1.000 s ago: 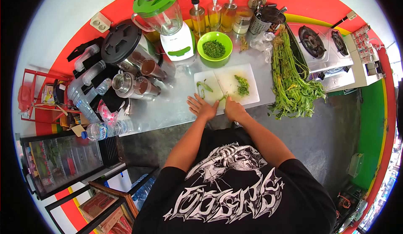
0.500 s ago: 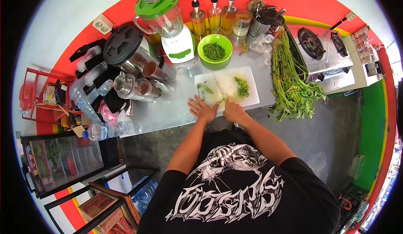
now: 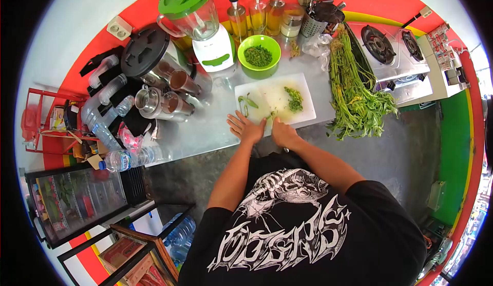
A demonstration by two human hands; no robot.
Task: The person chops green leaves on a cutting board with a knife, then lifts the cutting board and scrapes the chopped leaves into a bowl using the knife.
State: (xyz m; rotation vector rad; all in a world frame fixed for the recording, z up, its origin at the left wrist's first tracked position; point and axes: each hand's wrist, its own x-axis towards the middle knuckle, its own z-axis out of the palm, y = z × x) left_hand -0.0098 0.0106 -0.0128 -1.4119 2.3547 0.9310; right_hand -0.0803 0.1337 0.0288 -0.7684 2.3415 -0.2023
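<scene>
The counter (image 3: 205, 132) is shiny metal – the cutting board (image 3: 275, 86) smooth plastic, the bowl (image 3: 259, 73) glossy, the shirt (image 3: 382, 229) matt cloth

Illumination is bright and mostly even across the worktop (image 3: 208, 131), whose metal surface returns soft glare; the floor (image 3: 393, 168) renders darker, and the extreme right edge is overexposed. Wide-angle distortion bows the red wall (image 3: 359, 1) into an arc, with black corners and bluish fringing at the boundary. Fine detail beneath the right hand (image 3: 284, 133) is unresolved.
</scene>
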